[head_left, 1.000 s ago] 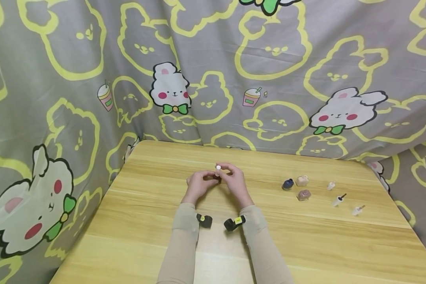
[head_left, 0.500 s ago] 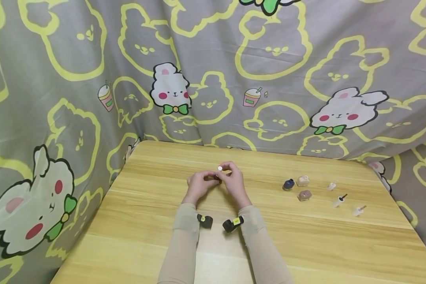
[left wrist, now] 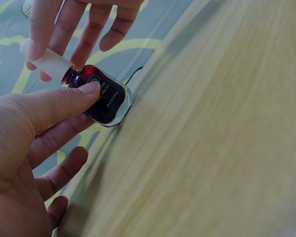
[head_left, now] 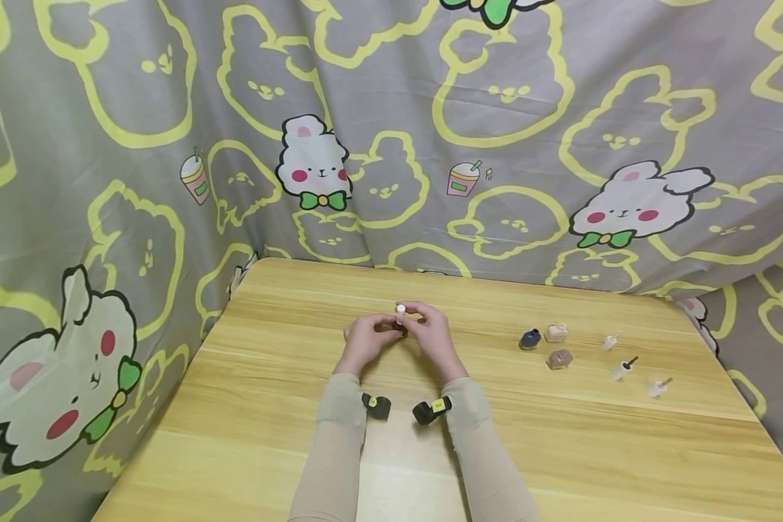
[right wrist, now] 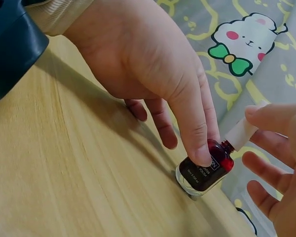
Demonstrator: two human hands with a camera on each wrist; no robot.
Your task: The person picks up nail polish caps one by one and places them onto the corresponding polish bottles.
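My left hand (head_left: 367, 341) grips a small dark red nail polish bottle (left wrist: 111, 101) between thumb and fingers, with the base at the wooden table (head_left: 267, 406). White lettering shows on its front. My right hand (head_left: 433, 335) pinches the bottle's white cap (left wrist: 52, 63) between thumb and fingertips. In the left wrist view a stretch of the red threaded neck shows between cap and bottle body. The cap is in line with the neck; its brush cannot be seen. From the head view, the fingers hide most of the bottle.
Right of the hands stand uncapped nail polish bottles: a navy one (head_left: 530, 338), a pale pink one (head_left: 557, 333) and a mauve one (head_left: 560, 359). Farther right are three white brush caps, far (head_left: 610, 341), middle (head_left: 623, 370) and near (head_left: 657, 388). A patterned curtain (head_left: 391, 109) hangs behind the table.
My right hand has turned slightly about the cap and come back; the cap top shifted a little right, then left. The left hand keeps its hold on the bottle in place.
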